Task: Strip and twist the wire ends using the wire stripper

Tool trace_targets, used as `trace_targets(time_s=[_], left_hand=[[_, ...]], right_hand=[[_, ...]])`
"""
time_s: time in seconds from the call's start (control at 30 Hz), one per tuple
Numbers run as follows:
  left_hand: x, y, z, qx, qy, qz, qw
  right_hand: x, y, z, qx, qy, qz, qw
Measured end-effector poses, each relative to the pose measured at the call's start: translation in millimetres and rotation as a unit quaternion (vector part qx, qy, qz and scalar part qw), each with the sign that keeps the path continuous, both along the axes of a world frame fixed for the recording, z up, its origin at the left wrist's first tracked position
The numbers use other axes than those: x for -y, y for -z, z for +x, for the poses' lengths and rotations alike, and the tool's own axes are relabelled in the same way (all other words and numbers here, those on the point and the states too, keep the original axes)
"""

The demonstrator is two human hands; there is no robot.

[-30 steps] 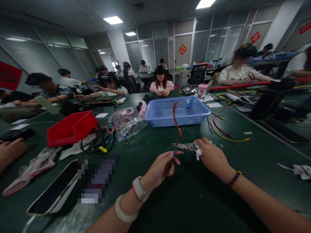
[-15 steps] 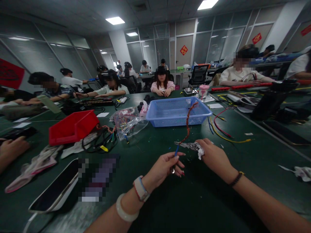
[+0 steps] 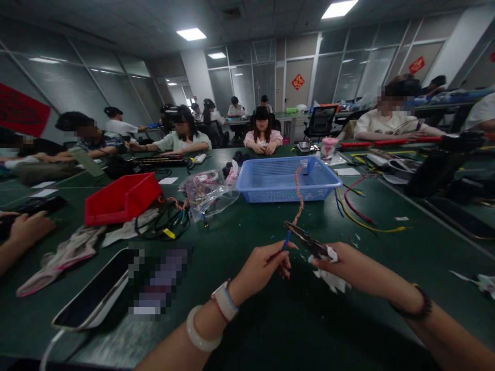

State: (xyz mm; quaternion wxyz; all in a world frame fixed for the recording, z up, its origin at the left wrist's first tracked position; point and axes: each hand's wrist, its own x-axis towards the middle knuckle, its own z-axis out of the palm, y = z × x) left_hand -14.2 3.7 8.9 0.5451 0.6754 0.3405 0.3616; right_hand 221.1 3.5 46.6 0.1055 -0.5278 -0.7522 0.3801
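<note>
Between its thumb and fingers, my left hand (image 3: 266, 264) pinches a blue-sleeved wire (image 3: 286, 240). From the sleeve a twisted copper strand (image 3: 299, 198) rises in front of the blue basket (image 3: 249, 195). My right hand (image 3: 346, 262) is closed around the handles of metal pliers (image 3: 309, 241), which are partly wrapped in white material (image 3: 332, 278). The tips of the pliers lie against the strand just above the blue sleeve.
A red bin (image 3: 121, 203), a clear bag of wires (image 3: 207, 193) and cables lie on the left. Gloves (image 3: 67, 257) and a phone (image 3: 96, 288) are nearer. Loose wires (image 3: 358, 216) are at right. Another person's hand (image 3: 31, 229) is at far left; people sit beyond.
My right hand and the pliers have moved lower, and the pliers now slant more steeply. More of the white material shows below them. The view has shifted slightly.
</note>
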Motion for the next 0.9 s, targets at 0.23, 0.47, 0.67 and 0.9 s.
trace_targets(time_s=[0.23,0.47,0.67,0.9], left_hand=[[-0.3,-1.6,-5.2,-0.088,-0.007,0.139,0.986],[1.2,-9.1,-6.9,-0.126,-0.022,0.16,0.979],[0.8,-4.0,0.3,0.011,-0.029,0.018,0.999],[1.6,-5.6,-0.8,0.065,0.0,-0.108,0.992]], right_hand=[[7.6,-4.4,5.1,-0.09,-0.028,-0.196,0.976],[5.6,15.3,2.9,-0.228,-0.039,-0.388,0.892],[6.2,17.0,-11.8,-0.275,-0.025,-0.339,0.899],[5.4,10.5,-11.2,-0.283,-0.048,-0.346,0.893]])
